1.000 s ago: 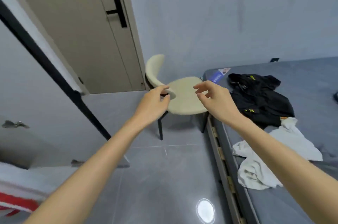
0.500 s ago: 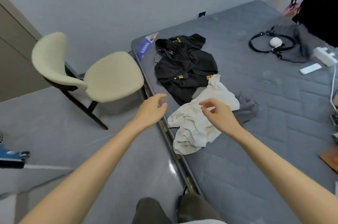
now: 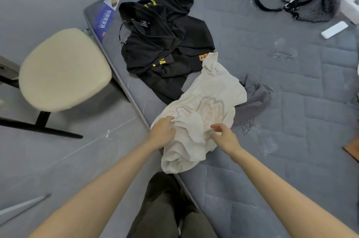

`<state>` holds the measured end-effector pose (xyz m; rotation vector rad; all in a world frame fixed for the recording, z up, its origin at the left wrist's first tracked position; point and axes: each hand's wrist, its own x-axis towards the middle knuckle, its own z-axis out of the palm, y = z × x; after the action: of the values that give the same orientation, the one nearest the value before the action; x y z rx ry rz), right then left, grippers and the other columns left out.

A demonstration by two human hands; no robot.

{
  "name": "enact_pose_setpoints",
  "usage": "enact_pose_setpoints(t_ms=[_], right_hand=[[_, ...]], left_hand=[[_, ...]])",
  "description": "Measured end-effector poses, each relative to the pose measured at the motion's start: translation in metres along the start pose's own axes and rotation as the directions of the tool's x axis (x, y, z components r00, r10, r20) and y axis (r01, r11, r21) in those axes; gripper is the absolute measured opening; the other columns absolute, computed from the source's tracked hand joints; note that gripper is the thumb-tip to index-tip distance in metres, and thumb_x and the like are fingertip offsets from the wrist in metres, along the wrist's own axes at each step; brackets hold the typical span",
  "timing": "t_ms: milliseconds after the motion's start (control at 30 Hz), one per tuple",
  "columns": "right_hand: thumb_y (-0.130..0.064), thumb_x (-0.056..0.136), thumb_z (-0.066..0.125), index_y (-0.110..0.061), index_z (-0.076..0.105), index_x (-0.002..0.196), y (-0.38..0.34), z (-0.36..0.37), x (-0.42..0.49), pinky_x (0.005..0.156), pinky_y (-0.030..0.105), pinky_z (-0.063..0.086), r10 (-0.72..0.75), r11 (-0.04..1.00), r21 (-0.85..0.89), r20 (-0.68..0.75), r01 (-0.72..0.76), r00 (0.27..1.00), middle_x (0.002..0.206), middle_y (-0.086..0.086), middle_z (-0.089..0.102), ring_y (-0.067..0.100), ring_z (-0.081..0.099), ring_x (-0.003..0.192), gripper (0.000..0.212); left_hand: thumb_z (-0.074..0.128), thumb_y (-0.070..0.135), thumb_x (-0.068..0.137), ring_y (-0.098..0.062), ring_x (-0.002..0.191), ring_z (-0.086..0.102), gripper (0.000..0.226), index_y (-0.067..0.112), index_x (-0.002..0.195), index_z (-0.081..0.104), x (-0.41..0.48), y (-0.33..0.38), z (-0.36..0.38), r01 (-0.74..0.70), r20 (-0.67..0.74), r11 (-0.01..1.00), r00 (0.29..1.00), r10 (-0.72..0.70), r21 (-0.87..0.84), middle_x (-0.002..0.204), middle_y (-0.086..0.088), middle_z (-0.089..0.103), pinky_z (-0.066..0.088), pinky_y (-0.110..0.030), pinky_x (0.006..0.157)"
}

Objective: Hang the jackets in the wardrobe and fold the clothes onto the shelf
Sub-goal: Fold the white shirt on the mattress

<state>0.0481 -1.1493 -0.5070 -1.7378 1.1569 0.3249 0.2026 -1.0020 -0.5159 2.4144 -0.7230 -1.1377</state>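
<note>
- Cream cloth: the shirt [image 3: 204, 101] lay crumpled at the left edge of the mattress [image 3: 301, 121], its lower folds hanging over that edge.
- The left hand [image 3: 162, 133] gripped the shirt's edge-side folds, fingers curled into the cloth.
- The right hand [image 3: 225, 137] was over the shirt's other side, fingers apart and loosely bent, holding nothing.
- A black jacket [image 3: 161, 43] lay beyond, toward the mattress corner, touching the shirt.
- A grey garment [image 3: 254, 99] lay partly under the shirt.

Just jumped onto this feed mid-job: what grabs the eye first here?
A crumpled cream shirt lies at the near edge of the grey mattress, the left hand bunching its fabric and the right hand open just over it. Behind it sprawls a black hoodie with yellow lettering; a cream chair stands on the floor to the left.
</note>
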Motion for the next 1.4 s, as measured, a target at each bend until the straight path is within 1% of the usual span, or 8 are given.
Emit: enact_pose_setpoints(t_ms=[133,300,533,700,867,1067,1233,1400], right_hand=[[-0.012,0.092,0.05,-0.01,0.049,0.134,0.019,0.026,0.053,0.096,0.027,0.039,0.077,0.997,0.027,0.031,-0.078,0.997,0.132,0.005,0.054,0.021,0.05,0.12,0.042],[-0.009,0.089,0.056,-0.006,0.048,0.129,0.04,0.058,0.1,0.073,0.014,0.04,0.101,0.993,0.056,0.058,-0.105,0.993,0.109,-0.003,0.056,0.013,0.054,0.096,0.041],[-0.011,0.09,0.057,-0.013,0.054,0.105,0.056,0.071,0.109,0.065,0.012,0.038,0.007,0.997,0.074,0.081,-0.013,0.997,0.092,-0.006,0.055,0.014,0.051,0.087,0.015],[-0.004,0.083,0.058,-0.01,0.063,0.099,0.076,0.062,0.093,0.082,0.017,0.028,0.019,1.0,0.017,-0.39,-0.013,0.921,0.116,0.007,0.047,0.02,0.038,0.11,0.018],[-0.025,0.079,0.074,-0.005,0.033,0.135,0.084,0.071,0.109,0.105,0.04,0.033,0.577,0.789,0.418,-0.254,-0.449,0.777,0.142,0.015,0.029,0.033,0.03,0.132,0.073],[-0.018,0.094,0.058,-0.005,0.054,0.12,0.09,0.066,0.097,0.078,0.029,0.052,0.426,0.719,0.62,-0.035,-0.315,0.904,0.124,0.011,0.06,0.021,0.061,0.099,0.029],[-0.02,0.095,0.057,-0.009,0.05,0.123,0.093,0.038,0.06,0.092,0.035,0.05,0.243,0.815,0.573,-0.2,-0.087,0.949,0.118,0.002,0.06,0.017,0.058,0.105,0.031],[-0.022,0.089,0.065,-0.014,0.052,0.09,0.11,-0.009,0.023,0.061,0.024,0.047,0.242,0.786,0.616,-0.378,0.048,0.894,0.086,-0.001,0.056,0.011,0.054,0.072,0.016]], left_hand=[[0.046,0.022,0.09,-0.033,0.129,0.041,0.047,0.009,0.135,0.045,0.054,-0.023,0.03,-0.052,0.102,0.991,0.994,0.04,0.123,0.138,-0.01,0.048,0.037,-0.044,0.102],[0.05,0.03,0.091,-0.031,0.136,0.023,0.066,0.021,0.15,0.021,0.092,-0.056,0.059,-0.124,0.177,0.953,0.981,0.077,0.276,0.152,-0.002,0.028,0.026,-0.04,0.109],[0.047,0.006,0.082,-0.028,0.115,0.042,0.047,0.023,0.125,0.055,0.093,-0.065,0.064,-0.23,0.026,0.955,0.973,0.229,0.186,0.118,0.0,0.053,0.034,-0.041,0.095],[0.05,-0.008,0.076,-0.022,0.101,0.04,0.049,0.021,0.114,0.063,0.06,-0.092,0.045,-0.186,-0.049,0.923,0.976,0.214,0.336,0.103,0.003,0.044,0.028,-0.03,0.078],[0.057,0.005,0.081,-0.023,0.129,0.031,0.088,0.026,0.15,0.006,0.043,-0.098,0.04,-0.043,0.068,0.878,0.998,0.012,0.477,0.144,0.0,0.024,0.027,-0.033,0.103],[0.063,0.048,0.081,-0.029,0.142,-0.027,0.104,0.041,0.145,-0.019,0.041,-0.058,0.077,-0.37,0.197,0.646,0.925,0.326,0.667,0.151,-0.002,-0.036,-0.017,-0.062,0.109],[0.057,0.028,0.086,-0.025,0.14,0.02,0.051,0.019,0.132,0.039,0.034,-0.034,0.108,-0.352,0.228,0.521,0.93,0.289,0.778,0.153,-0.008,0.019,-0.031,-0.06,0.098],[0.043,0.011,0.088,-0.021,0.101,0.051,0.024,0.016,0.112,0.041,0.009,-0.016,0.12,-0.187,-0.012,0.783,0.971,0.24,0.593,0.107,0.001,0.05,0.023,-0.047,0.107]])
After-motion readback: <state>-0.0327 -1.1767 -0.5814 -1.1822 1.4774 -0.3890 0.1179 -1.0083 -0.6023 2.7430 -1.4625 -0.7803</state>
